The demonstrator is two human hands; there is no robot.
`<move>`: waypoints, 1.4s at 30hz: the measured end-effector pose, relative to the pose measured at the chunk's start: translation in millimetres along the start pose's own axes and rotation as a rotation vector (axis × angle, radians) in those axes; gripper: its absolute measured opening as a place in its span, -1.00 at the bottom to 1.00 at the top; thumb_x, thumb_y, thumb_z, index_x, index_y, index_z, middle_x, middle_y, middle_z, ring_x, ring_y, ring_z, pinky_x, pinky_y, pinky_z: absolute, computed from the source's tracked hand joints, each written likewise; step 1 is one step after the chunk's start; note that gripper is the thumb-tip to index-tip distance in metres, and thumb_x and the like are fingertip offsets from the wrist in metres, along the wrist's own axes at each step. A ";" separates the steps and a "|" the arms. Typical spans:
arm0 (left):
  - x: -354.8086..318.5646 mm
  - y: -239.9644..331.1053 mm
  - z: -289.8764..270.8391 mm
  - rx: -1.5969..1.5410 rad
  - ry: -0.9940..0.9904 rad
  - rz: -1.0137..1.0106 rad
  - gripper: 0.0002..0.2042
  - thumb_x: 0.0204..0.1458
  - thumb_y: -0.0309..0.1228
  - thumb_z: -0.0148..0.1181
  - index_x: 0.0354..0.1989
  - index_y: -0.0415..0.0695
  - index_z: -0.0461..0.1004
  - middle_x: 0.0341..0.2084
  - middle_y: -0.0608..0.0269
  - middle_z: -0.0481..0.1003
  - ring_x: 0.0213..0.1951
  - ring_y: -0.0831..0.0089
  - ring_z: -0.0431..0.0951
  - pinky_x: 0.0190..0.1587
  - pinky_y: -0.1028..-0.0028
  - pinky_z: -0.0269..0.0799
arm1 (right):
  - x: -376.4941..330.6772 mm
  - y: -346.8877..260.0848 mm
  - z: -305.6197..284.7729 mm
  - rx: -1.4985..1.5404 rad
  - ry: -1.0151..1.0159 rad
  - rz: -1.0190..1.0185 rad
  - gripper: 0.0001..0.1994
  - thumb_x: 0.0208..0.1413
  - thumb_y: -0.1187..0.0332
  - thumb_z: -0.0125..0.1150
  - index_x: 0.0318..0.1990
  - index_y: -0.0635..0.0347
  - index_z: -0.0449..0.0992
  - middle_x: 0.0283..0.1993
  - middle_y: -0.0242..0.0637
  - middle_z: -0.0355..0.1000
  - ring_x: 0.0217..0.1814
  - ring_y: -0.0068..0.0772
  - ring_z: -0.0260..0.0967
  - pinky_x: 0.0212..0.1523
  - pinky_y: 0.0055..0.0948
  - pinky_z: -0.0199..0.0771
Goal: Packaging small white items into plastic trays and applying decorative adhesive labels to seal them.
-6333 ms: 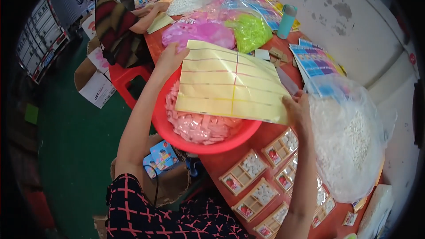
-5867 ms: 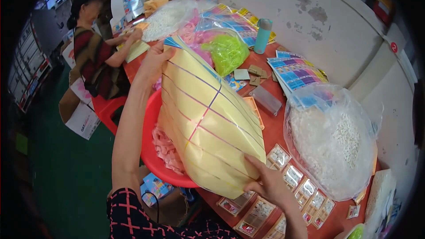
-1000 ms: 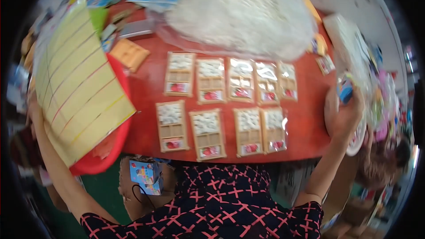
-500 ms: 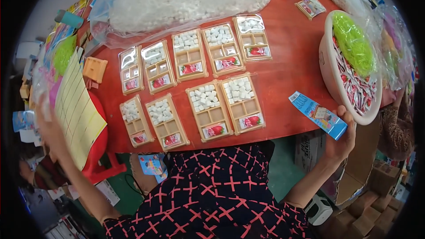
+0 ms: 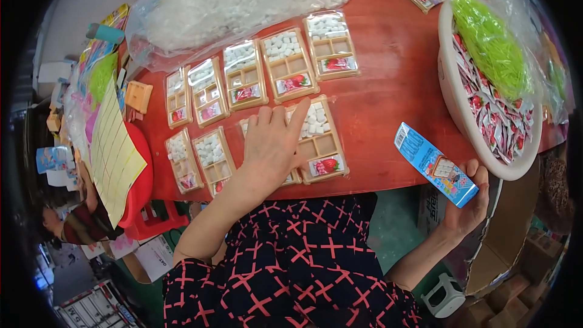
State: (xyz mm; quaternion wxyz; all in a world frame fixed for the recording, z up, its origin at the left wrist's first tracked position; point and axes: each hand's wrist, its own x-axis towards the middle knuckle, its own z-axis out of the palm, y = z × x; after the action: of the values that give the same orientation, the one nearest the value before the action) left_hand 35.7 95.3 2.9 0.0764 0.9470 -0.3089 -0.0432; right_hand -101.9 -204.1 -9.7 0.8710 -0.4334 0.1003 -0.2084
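My left hand [image 5: 271, 146] reaches over the near row of trays, its fingers spread across one compartment tray [image 5: 245, 126]. Most of that tray is hidden under the hand; whether the fingers grip it does not show. Beside it lies another tan tray [image 5: 319, 141] with white marshmallow-like pieces and a strawberry sachet [image 5: 325, 166]. Two similar trays sit to the left of my hand, and several in clear wrap form a row behind. At the table's right, my right hand [image 5: 470, 203] is closed on the lower end of a blue carton [image 5: 436, 165], held tilted.
A large clear bag of white pieces [image 5: 243, 6] lies at the back. On the right stands a basin [image 5: 452, 94] of strawberry sachets with a bag of green strips [image 5: 492, 48]. Yellow sheets [image 5: 115, 164] rest on a red stool [image 5: 143, 176] at left. Cardboard boxes are below right.
My left hand has swung in from the far left to the near row of trays. The right hand still holds the blue carton, slightly lower and turned. The whole view has shifted a little.
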 end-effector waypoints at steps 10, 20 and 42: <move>19.6 41.2 19.7 -0.188 0.015 -0.047 -0.01 -0.56 -0.22 0.48 0.18 -0.15 0.08 -0.17 -0.04 0.28 -0.19 0.13 0.27 -0.14 0.23 0.18 | -3.4 -2.6 -18.6 0.118 0.006 0.036 -0.73 0.04 0.31 0.12 -0.44 0.10 0.10 -0.27 -0.29 0.07 -0.19 -0.39 0.04 -0.03 -0.34 0.08; 30.1 71.9 22.0 -0.240 0.045 0.190 -0.03 -0.54 0.00 0.39 0.19 0.00 0.11 0.21 -0.11 -0.05 0.26 -0.08 -0.14 0.08 -0.08 -0.10 | 3.3 1.3 -11.2 0.264 -0.043 0.053 -0.73 0.04 0.33 0.12 -0.46 0.09 0.09 -0.31 -0.32 0.04 -0.18 -0.39 0.02 -0.02 -0.32 0.05; 18.7 63.5 63.5 -0.303 0.063 0.136 -0.13 -0.40 -0.02 0.35 0.19 0.00 0.15 0.23 -0.19 -0.12 0.25 -0.19 -0.20 0.13 -0.05 -0.10 | 13.9 18.0 16.5 0.211 -0.102 0.141 -0.62 -0.07 0.30 0.23 -0.55 0.03 0.03 -0.41 -0.42 -0.06 -0.34 -0.50 -0.12 -0.28 -0.50 -0.05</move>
State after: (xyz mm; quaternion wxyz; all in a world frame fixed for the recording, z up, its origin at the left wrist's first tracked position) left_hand 5.9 26.1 -49.5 0.2307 0.9025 -0.3597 -0.0542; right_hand -78.6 -188.9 -14.0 0.9282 -0.3414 0.0638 -0.1337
